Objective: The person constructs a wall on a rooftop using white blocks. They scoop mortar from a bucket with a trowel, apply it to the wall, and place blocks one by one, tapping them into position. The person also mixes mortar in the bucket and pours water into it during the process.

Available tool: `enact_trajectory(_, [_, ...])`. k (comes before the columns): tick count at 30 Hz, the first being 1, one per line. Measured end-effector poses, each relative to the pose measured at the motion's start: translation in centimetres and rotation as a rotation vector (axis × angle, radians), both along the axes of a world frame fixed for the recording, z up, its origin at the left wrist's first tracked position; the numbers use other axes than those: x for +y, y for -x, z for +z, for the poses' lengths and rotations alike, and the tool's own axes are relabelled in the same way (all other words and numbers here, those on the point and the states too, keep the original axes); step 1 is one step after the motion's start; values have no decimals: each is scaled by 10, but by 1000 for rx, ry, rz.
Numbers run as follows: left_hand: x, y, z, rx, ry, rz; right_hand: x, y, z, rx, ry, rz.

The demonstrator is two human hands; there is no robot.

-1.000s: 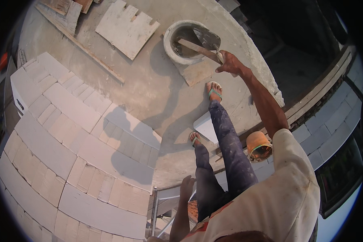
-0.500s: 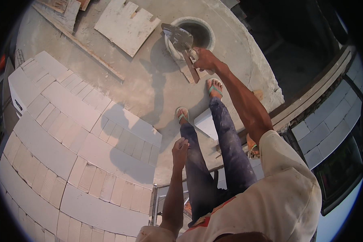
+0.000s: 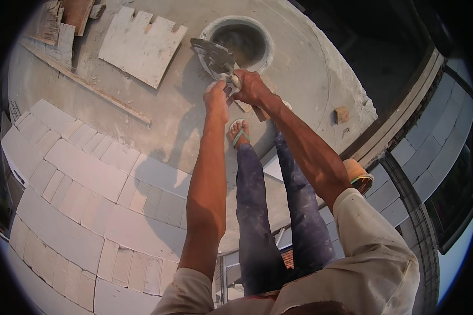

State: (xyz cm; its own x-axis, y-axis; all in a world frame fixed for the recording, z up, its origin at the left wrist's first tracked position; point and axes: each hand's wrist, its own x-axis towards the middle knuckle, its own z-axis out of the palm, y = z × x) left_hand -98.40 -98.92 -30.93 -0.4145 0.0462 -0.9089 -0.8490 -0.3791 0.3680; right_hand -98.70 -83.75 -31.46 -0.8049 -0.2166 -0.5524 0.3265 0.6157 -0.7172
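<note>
My right hand (image 3: 251, 87) is closed round the handle of a trowel (image 3: 215, 55), whose grey-smeared, pointed metal blade reaches away to the left. A brown wooden strip (image 3: 260, 114) shows below that hand; I cannot tell whether it is held too. My left hand (image 3: 216, 101) is at the heel of the blade, beside my right hand, with its fingers curled in; what they hold, if anything, is hidden. Just beyond the blade, a round basin (image 3: 271, 50) with a pale rim and murky liquid inside is set in the concrete floor.
Stacked pale blocks (image 3: 84, 168) fill the left side. A notched board (image 3: 142, 47) and a long wooden batten (image 3: 84, 81) lie on the concrete (image 3: 315, 73). To the right are a small wood block (image 3: 341, 114), an orange bucket (image 3: 355, 170) and a dark drop past the slab's broken edge.
My left hand has risen from beside my leg to the trowel. My right hand and the trowel have shifted slightly left and nearer. The view has moved; more of the orange bucket shows.
</note>
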Motion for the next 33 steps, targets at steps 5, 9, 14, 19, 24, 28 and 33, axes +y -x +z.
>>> enact_trajectory(5, [-12, 9, 20, 50, -13, -112, 7, 22, 34, -47, 44, 116])
enact_trajectory(9, [-13, 7, 43, 158, -69, -206, 13, 41, 52, -153, -33, 122])
enact_trajectory(14, [-16, -25, 70, 76, 49, -96, 29, 31, 89, -275, 35, -97])
enact_trajectory(19, [-27, -53, 110, -104, 327, -181, 47, -36, 176, -244, 175, -335])
enact_trajectory(24, [-15, -90, 163, -19, 193, -441, 65, -129, 304, -298, 167, -529])
enact_trajectory(28, [37, -130, 223, 30, 45, -546, 73, -210, 367, -168, -1, -622])
enact_trajectory(33, [122, -188, 296, 118, -32, -738, 108, -291, 418, -75, -109, -766])
